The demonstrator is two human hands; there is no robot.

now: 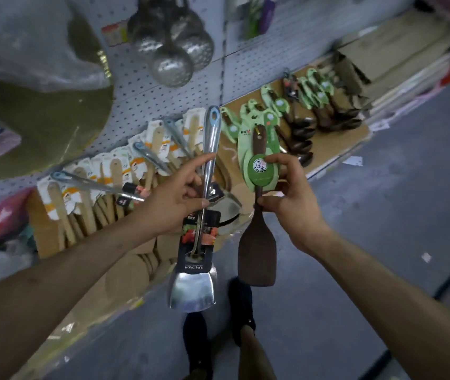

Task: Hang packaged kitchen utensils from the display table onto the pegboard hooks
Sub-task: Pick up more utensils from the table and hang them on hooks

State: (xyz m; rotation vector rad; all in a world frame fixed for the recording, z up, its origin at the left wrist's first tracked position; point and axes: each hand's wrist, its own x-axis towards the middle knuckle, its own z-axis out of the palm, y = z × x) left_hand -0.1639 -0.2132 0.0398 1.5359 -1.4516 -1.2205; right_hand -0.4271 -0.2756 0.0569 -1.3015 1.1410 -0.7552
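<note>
While L hand (175,200) grips a steel turner (193,289) by its handle, R hand (292,198) pinches a wooden spatula (256,259) just beside, blades past table (338,141) edge over open floor (355,242).

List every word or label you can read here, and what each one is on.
"HONG IAYU", fifth letter unsure: black card on the steel spatula in the left hand.
Round green label on the dark wooden spatula in the right hand: white Chinese characters, not clear enough to quote.
White cards and green cards on the display table: too blurred to read.
</note>
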